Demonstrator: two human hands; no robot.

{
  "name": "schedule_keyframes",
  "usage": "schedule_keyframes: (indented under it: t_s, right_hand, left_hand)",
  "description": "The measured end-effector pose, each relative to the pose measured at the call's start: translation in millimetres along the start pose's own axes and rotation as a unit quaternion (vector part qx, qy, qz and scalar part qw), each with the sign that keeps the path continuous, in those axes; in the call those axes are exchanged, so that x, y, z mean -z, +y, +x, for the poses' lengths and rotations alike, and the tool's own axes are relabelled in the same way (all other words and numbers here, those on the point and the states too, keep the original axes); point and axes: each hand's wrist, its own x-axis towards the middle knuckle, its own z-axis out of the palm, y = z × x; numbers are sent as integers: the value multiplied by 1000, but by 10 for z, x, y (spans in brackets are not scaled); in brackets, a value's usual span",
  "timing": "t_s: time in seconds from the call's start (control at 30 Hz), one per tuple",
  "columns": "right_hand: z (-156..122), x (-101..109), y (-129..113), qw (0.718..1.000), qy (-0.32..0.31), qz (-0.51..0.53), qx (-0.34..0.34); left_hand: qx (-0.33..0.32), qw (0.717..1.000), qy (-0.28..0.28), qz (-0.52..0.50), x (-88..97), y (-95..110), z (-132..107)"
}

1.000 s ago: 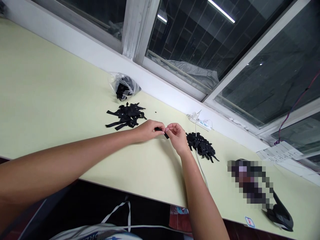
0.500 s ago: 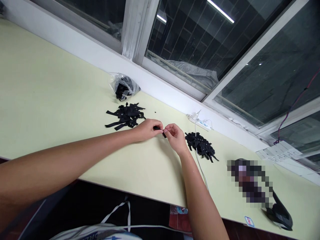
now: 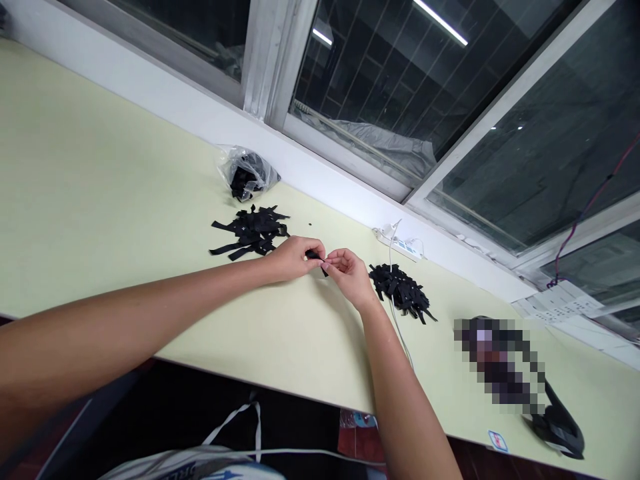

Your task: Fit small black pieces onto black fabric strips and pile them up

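My left hand (image 3: 293,257) and my right hand (image 3: 350,275) meet over the pale yellow table (image 3: 100,200), fingertips pinched together on one small black strip (image 3: 317,257). Most of that strip is hidden by my fingers. A loose pile of black strips (image 3: 250,232) lies just left of my left hand. Another heap of black strips (image 3: 400,289) sits right of my right hand.
A clear plastic bag with black pieces (image 3: 247,175) rests by the window sill. A white power strip (image 3: 403,245) lies along the wall, its thin white cable (image 3: 400,333) running toward the table's front edge. A black device (image 3: 557,421) lies at the right.
Both hands have drawn slightly closer together and shifted a little left, still pinching the same black strip; more of it is now covered by the fingers.
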Motion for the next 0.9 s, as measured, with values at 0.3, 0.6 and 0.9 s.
schedule_keyframes:
  t_s: [0.3, 0.6, 0.9]
  right_hand:
    - [48, -3, 39, 999, 22, 30, -23]
    - [-1, 1206, 268, 895, 401, -187, -52]
    - [-196, 1555, 523, 755, 464, -382, -263]
  left_hand:
    - [8, 998, 0, -58, -47, -65, 33]
    - [30, 997, 57, -30, -54, -170, 45]
    - [11, 996, 16, 87, -9, -165, 32]
